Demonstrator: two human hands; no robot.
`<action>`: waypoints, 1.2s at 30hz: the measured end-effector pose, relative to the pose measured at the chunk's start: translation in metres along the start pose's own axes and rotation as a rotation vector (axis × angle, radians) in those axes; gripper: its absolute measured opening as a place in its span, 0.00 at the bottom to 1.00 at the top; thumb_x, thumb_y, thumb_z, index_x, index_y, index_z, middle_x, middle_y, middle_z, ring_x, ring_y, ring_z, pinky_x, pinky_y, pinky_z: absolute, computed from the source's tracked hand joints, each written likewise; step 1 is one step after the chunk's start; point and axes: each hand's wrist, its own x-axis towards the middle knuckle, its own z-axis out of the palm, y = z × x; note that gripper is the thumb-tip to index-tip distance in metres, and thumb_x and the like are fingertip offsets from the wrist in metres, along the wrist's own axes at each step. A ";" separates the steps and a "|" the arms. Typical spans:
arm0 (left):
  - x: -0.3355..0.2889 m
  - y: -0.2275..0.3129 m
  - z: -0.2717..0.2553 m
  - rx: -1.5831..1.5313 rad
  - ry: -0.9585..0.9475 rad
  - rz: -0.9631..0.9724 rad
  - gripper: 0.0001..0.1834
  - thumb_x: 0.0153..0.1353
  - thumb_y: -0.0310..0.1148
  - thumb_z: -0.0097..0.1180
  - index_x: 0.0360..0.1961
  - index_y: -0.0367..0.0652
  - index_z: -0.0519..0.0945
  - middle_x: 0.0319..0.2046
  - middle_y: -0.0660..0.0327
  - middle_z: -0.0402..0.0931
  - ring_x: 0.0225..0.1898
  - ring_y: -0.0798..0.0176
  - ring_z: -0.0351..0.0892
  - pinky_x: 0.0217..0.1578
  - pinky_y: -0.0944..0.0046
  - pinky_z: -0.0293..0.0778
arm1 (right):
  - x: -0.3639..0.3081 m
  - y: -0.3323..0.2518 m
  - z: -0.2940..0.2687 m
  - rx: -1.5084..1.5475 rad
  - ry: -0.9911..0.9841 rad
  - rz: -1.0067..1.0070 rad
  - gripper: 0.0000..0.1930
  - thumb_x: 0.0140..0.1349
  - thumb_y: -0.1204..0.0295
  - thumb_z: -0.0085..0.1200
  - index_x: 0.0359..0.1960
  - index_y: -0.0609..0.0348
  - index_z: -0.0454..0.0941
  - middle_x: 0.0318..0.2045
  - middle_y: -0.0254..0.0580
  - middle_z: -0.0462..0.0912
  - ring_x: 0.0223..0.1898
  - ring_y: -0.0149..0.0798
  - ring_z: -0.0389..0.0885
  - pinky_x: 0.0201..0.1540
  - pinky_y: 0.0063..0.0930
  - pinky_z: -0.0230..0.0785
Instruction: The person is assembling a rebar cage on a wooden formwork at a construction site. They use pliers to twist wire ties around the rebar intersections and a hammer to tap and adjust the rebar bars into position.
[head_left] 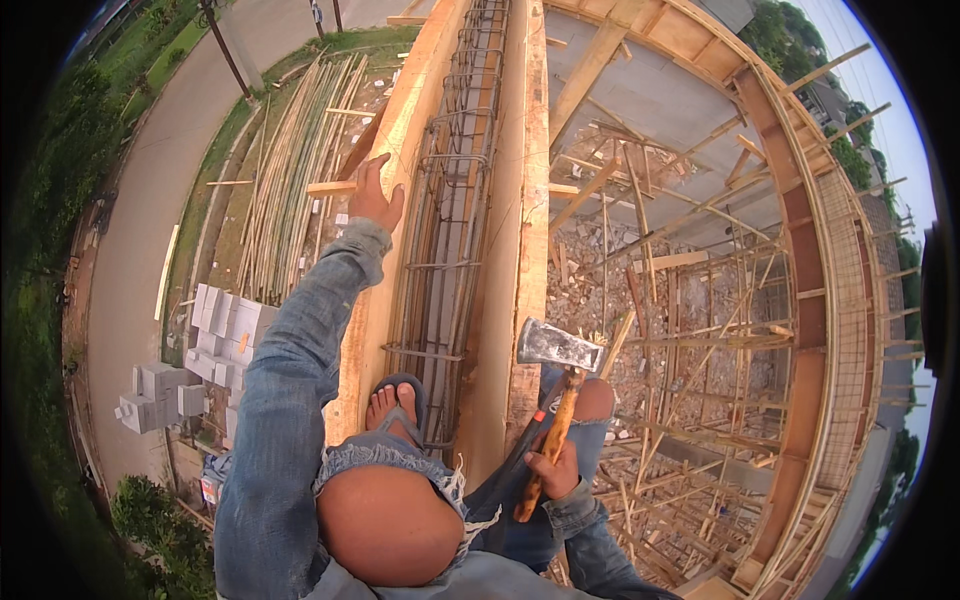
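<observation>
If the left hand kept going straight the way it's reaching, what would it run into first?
Most likely the small wooden cleat beside the fingertips of the left hand, nailed to the outer formwork board. Depth is hard to judge from above.

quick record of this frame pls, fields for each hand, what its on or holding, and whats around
left hand: open, reaching forward to the top edge of the outer wooden form board
right hand: closed around the wooden handle of a hammer, steel head up
between boards: rebar cage running along the beam form
foot: sandalled foot on the form edge
below left: bamboo poles, grey blocks
below right: timber scaffolding
</observation>
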 end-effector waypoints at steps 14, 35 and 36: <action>-0.200 0.123 -0.055 -1.337 -0.922 -0.635 0.24 0.54 0.33 0.60 0.50 0.37 0.69 0.41 0.58 0.71 0.49 0.64 0.68 0.52 0.64 0.63 | 0.064 -0.009 0.030 -0.360 -0.055 -0.262 0.11 0.43 0.72 0.59 0.25 0.65 0.71 0.15 0.41 0.71 0.18 0.39 0.74 0.24 0.33 0.67; -0.126 0.114 -0.063 -1.173 -0.561 -0.484 0.11 0.49 0.27 0.61 0.29 0.38 0.70 0.21 0.64 0.69 0.23 0.70 0.71 0.25 0.68 0.68 | 0.113 0.000 0.038 -0.089 -0.081 -0.178 0.11 0.57 0.70 0.48 0.39 0.63 0.72 0.17 0.34 0.67 0.18 0.28 0.64 0.19 0.25 0.57; -0.127 0.117 -0.063 -1.160 -0.578 -0.438 0.11 0.50 0.28 0.61 0.29 0.38 0.70 0.21 0.63 0.70 0.22 0.69 0.71 0.24 0.68 0.68 | 0.118 0.007 0.037 0.155 -0.071 -0.025 0.11 0.56 0.72 0.47 0.40 0.63 0.71 0.18 0.33 0.66 0.18 0.28 0.63 0.19 0.24 0.56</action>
